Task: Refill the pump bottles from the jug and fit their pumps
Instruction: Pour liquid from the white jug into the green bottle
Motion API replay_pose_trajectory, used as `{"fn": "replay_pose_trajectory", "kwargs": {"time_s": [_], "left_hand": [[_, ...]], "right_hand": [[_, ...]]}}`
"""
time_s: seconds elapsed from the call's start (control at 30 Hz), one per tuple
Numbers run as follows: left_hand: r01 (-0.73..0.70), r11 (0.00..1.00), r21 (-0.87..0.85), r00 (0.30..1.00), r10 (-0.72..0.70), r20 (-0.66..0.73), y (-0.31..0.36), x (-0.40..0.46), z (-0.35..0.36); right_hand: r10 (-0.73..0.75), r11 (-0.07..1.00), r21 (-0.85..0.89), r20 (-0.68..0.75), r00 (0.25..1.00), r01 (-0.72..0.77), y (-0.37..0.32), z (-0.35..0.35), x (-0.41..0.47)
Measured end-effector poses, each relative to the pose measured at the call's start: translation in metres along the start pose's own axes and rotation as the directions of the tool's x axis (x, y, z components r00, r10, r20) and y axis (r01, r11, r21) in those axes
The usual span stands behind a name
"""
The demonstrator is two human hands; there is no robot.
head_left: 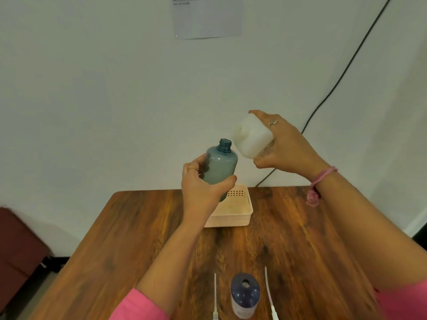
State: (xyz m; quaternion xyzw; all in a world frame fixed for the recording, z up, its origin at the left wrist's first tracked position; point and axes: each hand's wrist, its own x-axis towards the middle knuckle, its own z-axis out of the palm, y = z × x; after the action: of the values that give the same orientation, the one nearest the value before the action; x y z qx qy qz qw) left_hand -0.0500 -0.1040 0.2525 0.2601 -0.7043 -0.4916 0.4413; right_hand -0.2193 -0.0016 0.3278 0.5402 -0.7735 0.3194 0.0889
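Bottle point(219, 167), teal and uncapped, is clamped upright in the left hand point(203, 188) above the desk point(288, 227), its neck tipped slightly right. Just beside that mouth, up and right, the right hand point(286, 148) grips the tilted white jug point(253, 138).

I see a table point(288, 239) of brown wood with strong grain and a soft sheen. The blue bottle point(221, 167) looks like translucent plastic, smooth and slightly glossy; the jug point(251, 137) is milky white plastic (matt, I think). The basket point(233, 213) is pale perforated plastic. The wall sheet point(208, 17) looks like paper. The wristband point(323, 176) is pink cloth.
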Motion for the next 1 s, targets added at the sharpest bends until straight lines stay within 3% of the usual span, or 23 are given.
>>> {"fn": "replay_pose_trajectory", "kwargs": {"time_s": [0.37,1.0], "left_hand": [[-0.036,0.998,-0.053,0.999,0.035,-0.017,0.017,0.021,-0.011],[-0.034,0.996,-0.086,0.999,0.032,-0.027,0.022,0.024,-0.018]], "right_hand": [[-0.105,0.972,-0.210,0.007,0.994,0.104,-0.022,-0.012,0.035],[-0.169,0.920,-0.361,-0.020,0.985,0.151,-0.036,-0.017,0.047]]}}
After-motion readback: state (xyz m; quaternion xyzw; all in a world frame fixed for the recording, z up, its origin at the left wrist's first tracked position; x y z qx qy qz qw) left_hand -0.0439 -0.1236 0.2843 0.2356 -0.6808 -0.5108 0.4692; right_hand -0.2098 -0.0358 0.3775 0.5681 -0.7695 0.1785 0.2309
